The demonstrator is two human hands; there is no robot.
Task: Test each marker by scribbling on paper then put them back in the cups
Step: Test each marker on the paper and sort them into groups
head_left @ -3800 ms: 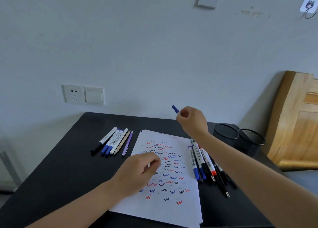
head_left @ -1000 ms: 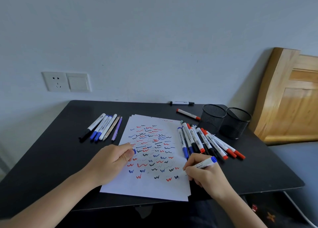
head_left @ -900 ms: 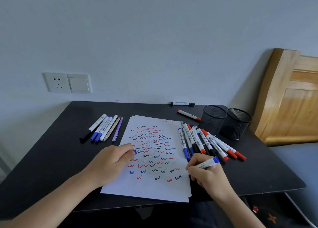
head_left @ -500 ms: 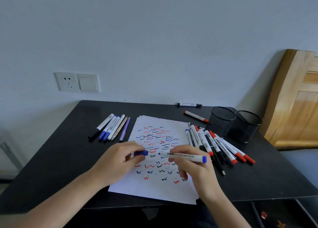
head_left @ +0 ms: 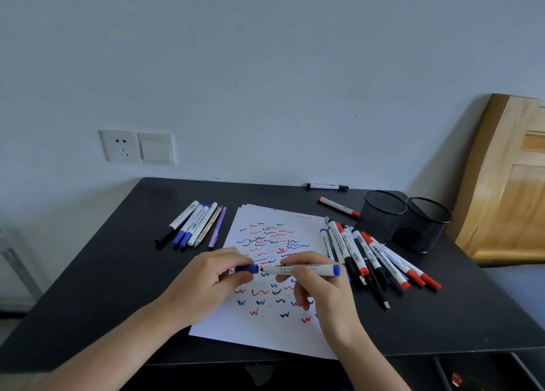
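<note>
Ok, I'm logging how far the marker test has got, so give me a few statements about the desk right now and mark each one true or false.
1. The right hand holds a white marker with a blue end. True.
2. The left hand holds a red cap. False: the cap in its fingers is blue.
3. The cap is already pushed fully onto the marker. False: the tip sits just at the cap's mouth, not yet seated.
4. Both mesh cups look empty. True, as far as their insides show.
5. The paper is blank. False: it is covered in red, blue and black squiggles.
</note>
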